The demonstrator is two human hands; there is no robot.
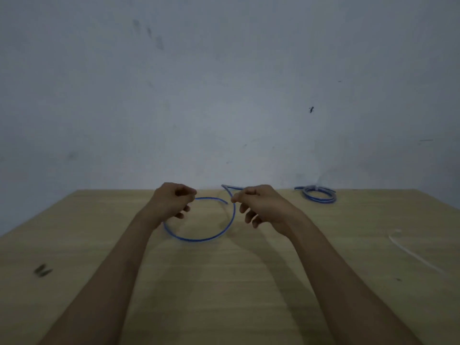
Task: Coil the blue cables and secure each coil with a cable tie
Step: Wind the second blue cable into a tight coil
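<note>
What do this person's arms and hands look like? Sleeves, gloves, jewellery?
The left hand and right hand wear no gloves, and no sleeve shows on the left forearm or right forearm down to the frame's lower edge. No watch, ring or bracelet is visible, though the dim, soft picture could hide small items.

Both arms are bare along all of their visible length, from the bottom edge of the picture to the wrists. The left forearm [119, 270] and the right forearm [331, 270] are slim and smooth, looking broad near the camera and narrowing toward the wrists. The left hand [174, 201] and the right hand [258, 205] are bare too, with slender fingers and knuckles that show as soft ridges. In the dim, slightly blurred picture, finer detail such as nails or small marks is too unclear to tell.
</note>
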